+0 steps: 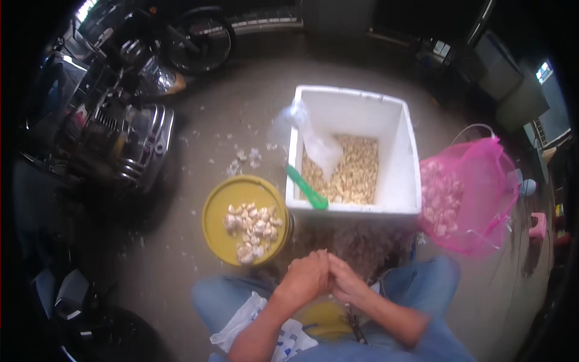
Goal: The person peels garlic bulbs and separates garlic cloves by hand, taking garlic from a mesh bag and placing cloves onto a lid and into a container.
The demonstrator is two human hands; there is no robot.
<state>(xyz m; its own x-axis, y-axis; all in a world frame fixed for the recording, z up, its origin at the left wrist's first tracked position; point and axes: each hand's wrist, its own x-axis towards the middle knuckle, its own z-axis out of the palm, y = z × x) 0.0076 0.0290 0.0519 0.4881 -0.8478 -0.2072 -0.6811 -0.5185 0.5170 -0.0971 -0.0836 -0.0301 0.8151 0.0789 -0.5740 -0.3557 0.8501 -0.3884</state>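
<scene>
Low in the view, above my crossed legs, my left hand [303, 279] and my right hand [348, 280] press together with fingers closed. Whatever small thing sits between their fingertips is mostly hidden. Ahead stands a white foam box [362, 209] with a layer of peeled garlic cloves [360, 172] on its bottom. A green tool handle [307, 188] rests across its near left corner. Left of the box, garlic bulbs and cloves [258, 225] lie on a round yellow lid [218, 211]. Papery skins [356, 241] are heaped between the box and my hands.
At right, a pink mesh bag [485, 172] holds garlic bulbs [440, 202]. A clear plastic bag [316, 142] hangs over the box's left wall. Skin scraps [247, 158] dot the floor. A motorcycle [129, 130] stands at left, a pink stool [538, 224] far right.
</scene>
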